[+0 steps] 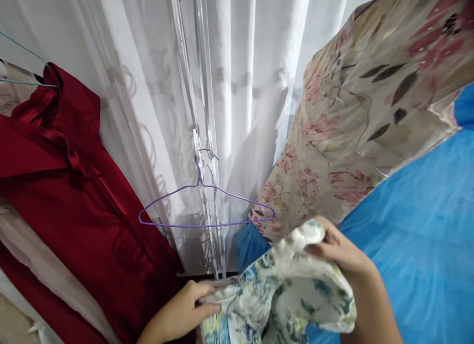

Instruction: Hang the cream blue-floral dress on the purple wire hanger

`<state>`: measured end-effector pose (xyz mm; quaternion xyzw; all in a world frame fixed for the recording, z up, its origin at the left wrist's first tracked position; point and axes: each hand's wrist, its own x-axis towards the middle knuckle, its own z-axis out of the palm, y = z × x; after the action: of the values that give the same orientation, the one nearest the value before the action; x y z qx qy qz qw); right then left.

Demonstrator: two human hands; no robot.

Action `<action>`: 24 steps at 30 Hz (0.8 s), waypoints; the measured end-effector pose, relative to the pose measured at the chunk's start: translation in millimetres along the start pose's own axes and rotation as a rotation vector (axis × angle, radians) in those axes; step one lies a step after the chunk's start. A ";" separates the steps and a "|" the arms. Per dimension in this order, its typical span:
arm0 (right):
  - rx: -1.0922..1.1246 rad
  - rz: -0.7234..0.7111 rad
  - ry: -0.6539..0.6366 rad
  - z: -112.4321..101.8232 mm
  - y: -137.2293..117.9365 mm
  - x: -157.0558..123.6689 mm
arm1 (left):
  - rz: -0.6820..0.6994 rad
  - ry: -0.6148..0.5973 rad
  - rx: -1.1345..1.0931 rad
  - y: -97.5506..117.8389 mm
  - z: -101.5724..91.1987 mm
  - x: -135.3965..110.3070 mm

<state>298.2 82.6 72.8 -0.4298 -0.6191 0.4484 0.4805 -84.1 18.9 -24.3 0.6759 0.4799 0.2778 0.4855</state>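
Both my hands hold a white garment with a blue and green floral print (pixel 281 294) at the bottom of the view. My left hand (pixel 185 307) pinches its lower left edge, fingers closed on the cloth. My right hand (pixel 340 252) grips its upper right part, fingers curled over the fabric. A purple wire hanger (pixel 207 206) hangs bare just above the garment, in front of a white sheer curtain (pixel 229 87). Neither hand touches the hanger.
A dark red satin garment (pixel 74 196) hangs at the left on a thin wire hanger (pixel 22 62). A beige fabric with pink flowers (pixel 370 112) lies at the upper right over a blue sheet (pixel 418 225). Clear plastic strips (pixel 200 112) hang down the curtain.
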 end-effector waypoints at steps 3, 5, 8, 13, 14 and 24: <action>0.107 -0.042 0.105 -6.0 -15.5 61.7 | 0.088 0.261 0.158 16.3 -21.8 -1.3; 0.150 -0.002 -0.097 10.8 -20.0 102.4 | 0.175 0.355 0.119 33.2 -34.0 -3.1; 0.243 0.133 -0.357 51.4 -16.6 139.9 | 0.256 0.398 0.046 50.7 -51.2 -8.2; 0.419 0.151 -0.556 92.8 -5.5 140.9 | 0.148 0.534 -0.021 25.2 -92.8 -21.2; 0.432 0.144 -0.554 94.2 -5.3 138.7 | 0.106 0.539 -0.065 14.9 -102.6 -23.3; 0.361 0.172 -0.551 85.5 -21.7 131.4 | 0.165 0.899 0.069 18.6 -186.1 -9.8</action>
<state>190.0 192.1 109.6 -0.2514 -0.5975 0.6890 0.3241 -237.5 81.1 63.4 0.5400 0.5963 0.5652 0.1827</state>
